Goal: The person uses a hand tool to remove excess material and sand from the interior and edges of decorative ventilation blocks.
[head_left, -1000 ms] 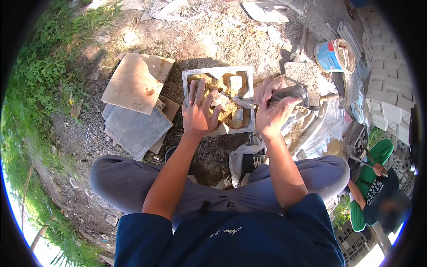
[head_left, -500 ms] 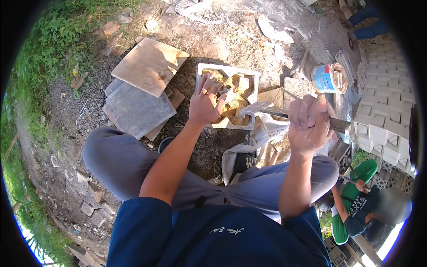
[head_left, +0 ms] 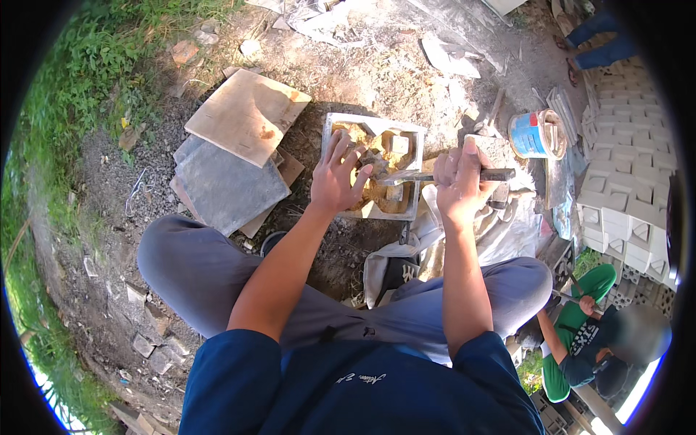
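Note:
A square white mould (head_left: 339,125) with yellowish-brown wet mix in its cells lies on the dirt in front of my knees. My left hand (head_left: 338,176) rests on its near left part, fingers spread over the mix. My right hand (head_left: 457,181) is closed around the dark handle of a trowel (head_left: 413,175) held level, its blade tip pointing left over the mould toward my left fingers.
Flat square slabs (head_left: 239,145), one tan and one grey, are stacked left of the mould. A blue and white bucket (head_left: 535,135) stands to the right, beside rows of white cast blocks (head_left: 623,181). Another person in green (head_left: 580,341) crouches at lower right. Grass borders the left.
My right hand has come back left from a raised position, bringing the trowel blade over the mould. My left hand stays on the mould. The view has shifted slightly.

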The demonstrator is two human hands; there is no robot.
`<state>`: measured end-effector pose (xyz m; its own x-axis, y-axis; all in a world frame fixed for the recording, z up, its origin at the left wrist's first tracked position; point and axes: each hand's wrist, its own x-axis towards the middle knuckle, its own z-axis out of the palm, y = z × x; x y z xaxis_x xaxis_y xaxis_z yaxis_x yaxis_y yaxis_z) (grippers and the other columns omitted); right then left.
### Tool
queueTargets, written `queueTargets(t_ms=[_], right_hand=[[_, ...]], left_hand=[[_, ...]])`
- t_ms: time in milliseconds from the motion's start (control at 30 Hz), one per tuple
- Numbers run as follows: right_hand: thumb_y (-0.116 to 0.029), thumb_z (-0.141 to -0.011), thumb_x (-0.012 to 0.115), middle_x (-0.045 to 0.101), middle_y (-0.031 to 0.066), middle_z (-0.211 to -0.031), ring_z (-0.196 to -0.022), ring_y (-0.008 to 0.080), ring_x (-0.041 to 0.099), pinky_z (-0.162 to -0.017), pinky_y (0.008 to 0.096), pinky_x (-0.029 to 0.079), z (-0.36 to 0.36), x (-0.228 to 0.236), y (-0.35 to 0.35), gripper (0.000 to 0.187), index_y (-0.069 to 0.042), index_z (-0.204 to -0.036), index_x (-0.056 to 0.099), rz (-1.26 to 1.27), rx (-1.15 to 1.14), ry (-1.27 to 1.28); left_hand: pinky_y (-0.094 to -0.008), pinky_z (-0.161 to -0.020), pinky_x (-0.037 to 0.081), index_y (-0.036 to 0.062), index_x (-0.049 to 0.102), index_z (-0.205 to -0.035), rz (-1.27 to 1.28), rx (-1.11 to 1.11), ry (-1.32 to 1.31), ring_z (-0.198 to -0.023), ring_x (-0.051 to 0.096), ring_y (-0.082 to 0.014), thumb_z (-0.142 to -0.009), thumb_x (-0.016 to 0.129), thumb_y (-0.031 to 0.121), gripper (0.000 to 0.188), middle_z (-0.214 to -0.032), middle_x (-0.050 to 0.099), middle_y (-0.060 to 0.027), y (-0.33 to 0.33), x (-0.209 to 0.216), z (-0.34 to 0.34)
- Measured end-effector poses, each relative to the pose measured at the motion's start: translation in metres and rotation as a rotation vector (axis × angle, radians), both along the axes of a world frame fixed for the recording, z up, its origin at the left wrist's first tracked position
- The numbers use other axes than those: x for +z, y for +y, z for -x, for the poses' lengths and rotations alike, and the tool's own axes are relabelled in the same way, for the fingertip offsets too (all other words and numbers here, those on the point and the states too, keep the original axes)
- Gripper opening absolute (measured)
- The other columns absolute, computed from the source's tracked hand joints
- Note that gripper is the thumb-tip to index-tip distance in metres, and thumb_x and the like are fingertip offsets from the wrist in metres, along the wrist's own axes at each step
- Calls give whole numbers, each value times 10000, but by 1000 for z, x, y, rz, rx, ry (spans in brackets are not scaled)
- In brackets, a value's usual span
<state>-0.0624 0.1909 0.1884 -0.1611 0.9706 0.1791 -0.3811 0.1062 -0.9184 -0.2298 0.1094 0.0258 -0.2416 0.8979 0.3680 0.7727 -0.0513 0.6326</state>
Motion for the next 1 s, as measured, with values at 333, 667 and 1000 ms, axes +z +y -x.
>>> queueTargets(t_ms=[333,667,1000], right_hand=[[-101,-1073,555,430,-43,-582,-532,46,340,-481,286,232,2,-17,-11,432,-43,-655,462,-28,63,-223],[-161,-1083,568,468,-32,-592,-529,46,348,-475,283,240,-7,-5,-13,460,-52,-647,469,-19,94,-242],[-137,-1090,547,410,-64,-578,-515,30,332,-462,266,219,3,-10,-14,450,-72,-659,438,-21,89,-110]], left_hand=[[-530,-1086,484,45,689,-1177,34,-5,14,-1485,387,-433,-934,683,287,343,-1496,486,-206,3,1,0],[-520,-1122,463,84,672,-1257,61,-5,19,-1509,358,-422,-941,673,278,371,-1541,461,-177,3,0,-1],[-528,-1102,481,81,672,-1235,43,7,53,-1481,394,-428,-930,690,268,358,-1518,478,-183,2,-3,2]])
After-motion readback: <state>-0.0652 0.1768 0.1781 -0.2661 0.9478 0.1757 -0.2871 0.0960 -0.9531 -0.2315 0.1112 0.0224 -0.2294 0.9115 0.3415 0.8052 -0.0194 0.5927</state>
